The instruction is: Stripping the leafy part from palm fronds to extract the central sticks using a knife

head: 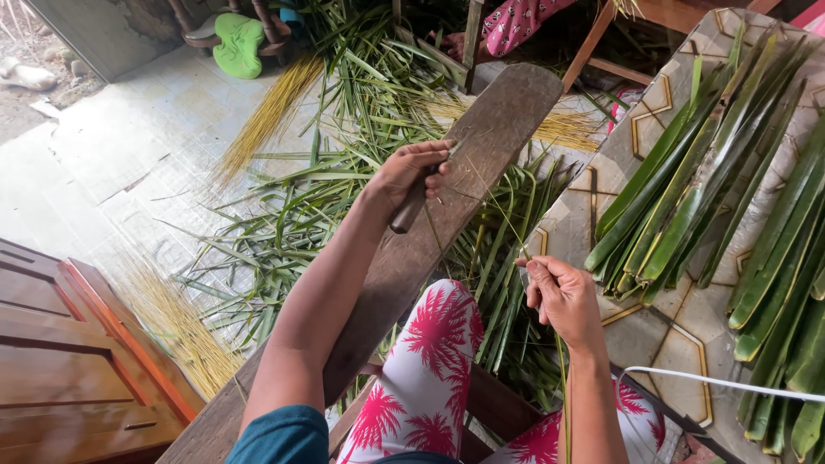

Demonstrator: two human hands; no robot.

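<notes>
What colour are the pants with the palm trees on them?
The pants are white with bright pink palm trees, seen in the head view, the only one.

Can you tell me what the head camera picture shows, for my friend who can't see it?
A person's left hand presses a wooden-handled knife onto a long wooden board across their lap, while the right hand pulls a thin leaf rib taut. Green palm leaves lie stacked alongside; scraps cover the floor.

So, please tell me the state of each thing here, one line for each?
Left hand: closed around a knife handle, on the plank.
Right hand: pinching a thin leaf rib, pulled taut.
Wooden plank: slanted across the lap, bare.
Green leaves: stacked on the tiled table.
Leaf strips: scattered on the floor.
Yellow ribs: lying in bundles.
</notes>
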